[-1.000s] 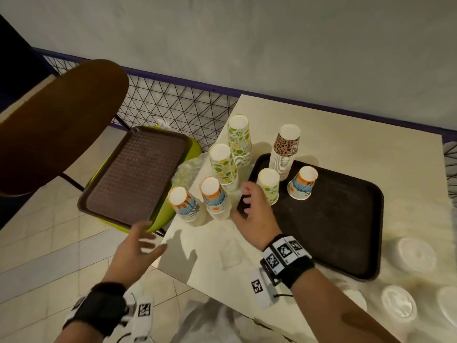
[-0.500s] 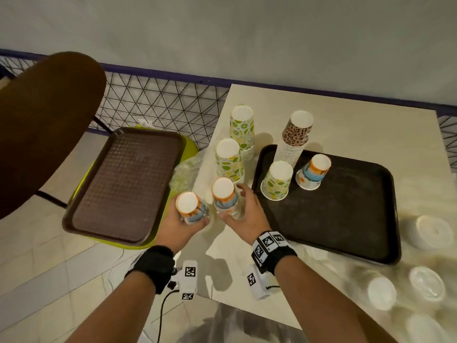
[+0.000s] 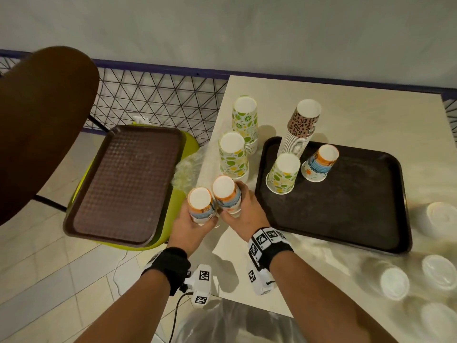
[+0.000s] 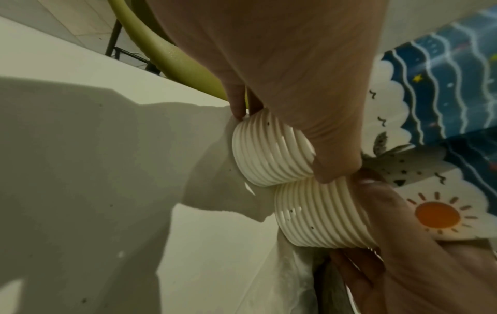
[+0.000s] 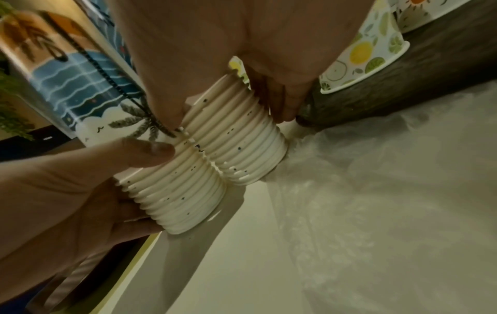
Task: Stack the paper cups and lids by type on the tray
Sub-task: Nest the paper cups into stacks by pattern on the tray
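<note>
My left hand point(image 3: 195, 219) grips an upside-down stack of beach-print cups point(image 3: 200, 206) at the table's near left corner. My right hand point(image 3: 237, 209) grips a second beach-print stack point(image 3: 227, 195), touching the first. The wrist views show both stacks' ribbed rims point(image 4: 271, 148) point(image 5: 234, 138) side by side, just above the tabletop. The dark tray point(image 3: 346, 214) on the table carries a tall leopard-print stack point(image 3: 302, 129), one citrus-print cup point(image 3: 283, 174) and one beach-print cup point(image 3: 320, 167). Two citrus-print stacks point(image 3: 233, 157) point(image 3: 244, 120) stand left of the tray.
White lids point(image 3: 442, 216) point(image 3: 393, 283) lie on the table's right side. A brown tray point(image 3: 123, 184) rests on a green chair to the left, beside a brown chair back point(image 3: 42, 120). Crumpled plastic wrap point(image 3: 185, 169) sits at the table's left edge, with mesh fencing point(image 3: 153, 100) behind.
My left hand rose from below the table edge and took one beach-print stack. My right hand took the other, and the two stacks have come together.
</note>
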The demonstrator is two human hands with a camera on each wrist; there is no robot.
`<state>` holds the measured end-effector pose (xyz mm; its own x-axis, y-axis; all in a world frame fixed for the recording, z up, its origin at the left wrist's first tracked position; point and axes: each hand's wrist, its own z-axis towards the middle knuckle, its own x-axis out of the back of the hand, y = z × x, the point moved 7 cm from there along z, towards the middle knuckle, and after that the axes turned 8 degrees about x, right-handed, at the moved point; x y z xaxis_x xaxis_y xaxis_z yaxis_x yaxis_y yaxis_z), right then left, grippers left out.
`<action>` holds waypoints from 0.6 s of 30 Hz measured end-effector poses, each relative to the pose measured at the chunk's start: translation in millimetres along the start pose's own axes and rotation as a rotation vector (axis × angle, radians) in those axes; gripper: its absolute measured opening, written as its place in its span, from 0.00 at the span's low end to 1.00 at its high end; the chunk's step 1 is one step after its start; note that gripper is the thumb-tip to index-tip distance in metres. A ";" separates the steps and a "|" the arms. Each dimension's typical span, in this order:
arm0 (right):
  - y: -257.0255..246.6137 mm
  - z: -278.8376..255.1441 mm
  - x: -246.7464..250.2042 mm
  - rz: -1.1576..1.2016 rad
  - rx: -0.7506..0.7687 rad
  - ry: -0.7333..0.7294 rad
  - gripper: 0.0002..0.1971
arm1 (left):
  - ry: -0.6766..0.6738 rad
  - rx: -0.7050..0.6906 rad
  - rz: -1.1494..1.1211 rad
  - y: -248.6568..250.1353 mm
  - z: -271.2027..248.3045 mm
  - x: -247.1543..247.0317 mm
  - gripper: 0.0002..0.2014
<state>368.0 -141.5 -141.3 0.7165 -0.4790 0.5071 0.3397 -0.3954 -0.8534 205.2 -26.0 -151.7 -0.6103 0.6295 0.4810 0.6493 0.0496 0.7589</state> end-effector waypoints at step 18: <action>-19.7 2.0 -5.0 0.011 0.032 0.116 0.46 | 0.037 0.032 -0.083 8.4 -24.1 24.8 0.29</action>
<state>358.9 -129.7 -127.2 0.6459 -0.5710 0.5068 0.3529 -0.3654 -0.8614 184.7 -28.6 -122.8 -0.6789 0.5928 0.4333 0.6095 0.1258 0.7828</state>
